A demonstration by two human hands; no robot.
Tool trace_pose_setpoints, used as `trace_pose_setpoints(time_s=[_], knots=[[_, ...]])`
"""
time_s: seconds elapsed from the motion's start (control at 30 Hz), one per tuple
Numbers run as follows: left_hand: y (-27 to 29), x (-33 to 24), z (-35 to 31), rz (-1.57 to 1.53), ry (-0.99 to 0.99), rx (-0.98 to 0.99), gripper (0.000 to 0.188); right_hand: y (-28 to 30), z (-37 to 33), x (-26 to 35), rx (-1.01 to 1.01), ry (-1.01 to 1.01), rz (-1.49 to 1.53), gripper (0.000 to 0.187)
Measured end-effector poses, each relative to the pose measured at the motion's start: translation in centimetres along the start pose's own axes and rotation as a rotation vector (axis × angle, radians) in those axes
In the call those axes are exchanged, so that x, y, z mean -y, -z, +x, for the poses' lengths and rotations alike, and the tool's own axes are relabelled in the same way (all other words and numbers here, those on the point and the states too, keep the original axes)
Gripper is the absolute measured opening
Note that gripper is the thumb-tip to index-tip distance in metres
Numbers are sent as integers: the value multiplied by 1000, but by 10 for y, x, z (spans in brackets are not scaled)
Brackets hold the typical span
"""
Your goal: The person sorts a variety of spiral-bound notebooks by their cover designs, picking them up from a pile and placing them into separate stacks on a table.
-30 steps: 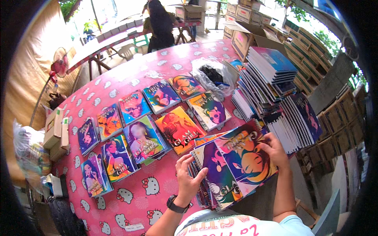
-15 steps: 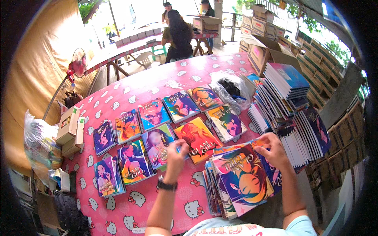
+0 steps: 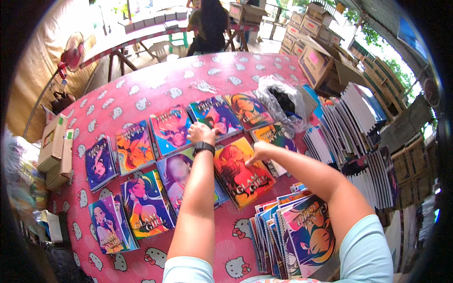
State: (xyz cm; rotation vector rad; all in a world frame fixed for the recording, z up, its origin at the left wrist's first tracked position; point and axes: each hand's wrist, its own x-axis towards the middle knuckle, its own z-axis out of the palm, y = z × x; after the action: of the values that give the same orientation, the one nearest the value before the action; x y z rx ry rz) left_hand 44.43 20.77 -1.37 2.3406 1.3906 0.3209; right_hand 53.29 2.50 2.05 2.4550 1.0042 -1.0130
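Spiral notebooks with illustrated covers lie in two rows of small piles on the pink table. My left hand reaches to the back row, fingers apart, between a pink-and-blue notebook and a dark blue one. My right hand is at the upper right corner of a red-and-yellow notebook, thumb pointing down onto its cover. Its other fingers are mostly hidden, so a grip cannot be made out. Beside it is a yellow-and-white notebook. Below my right forearm lies a fanned stack of notebooks.
More notebooks are stacked at the right edge. A clear plastic bag with something black sits behind the rows. An open carton stands far right, small boxes at left. Beyond the table a person sits near a fan.
Both hands have moved forward, away from me. My right hand has left the stack, where it held a dark purple notebook. The view has shifted and tilted down.
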Motion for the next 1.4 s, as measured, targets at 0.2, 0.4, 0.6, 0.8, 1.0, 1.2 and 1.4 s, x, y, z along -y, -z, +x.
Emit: trace_pose_setpoints(time_s=[0.2,0.4,0.6,0.8,1.0,1.2,1.4], knots=[[18,21,-26,-27,-121,-190,71,38,13,35,-442,-11,-29,66],[33,30,-142,231,-311,116,84,55,73,47,-662,-182,198,89],[27,38,-144,46,-313,43,95,74,79,62,-388,-223,220,116],[33,45,-144,-504,-355,-14,56,73,76,53,-280,-136,-11,91],[177,57,-193,-1021,-339,308,34,60,73,41,-458,35,102,93],[188,49,-232,-1713,35,785,41,68,69,-20,-409,298,742,35],[107,8,-321,-1216,-347,455,47,108,-149,-58,-1052,686,873,31]])
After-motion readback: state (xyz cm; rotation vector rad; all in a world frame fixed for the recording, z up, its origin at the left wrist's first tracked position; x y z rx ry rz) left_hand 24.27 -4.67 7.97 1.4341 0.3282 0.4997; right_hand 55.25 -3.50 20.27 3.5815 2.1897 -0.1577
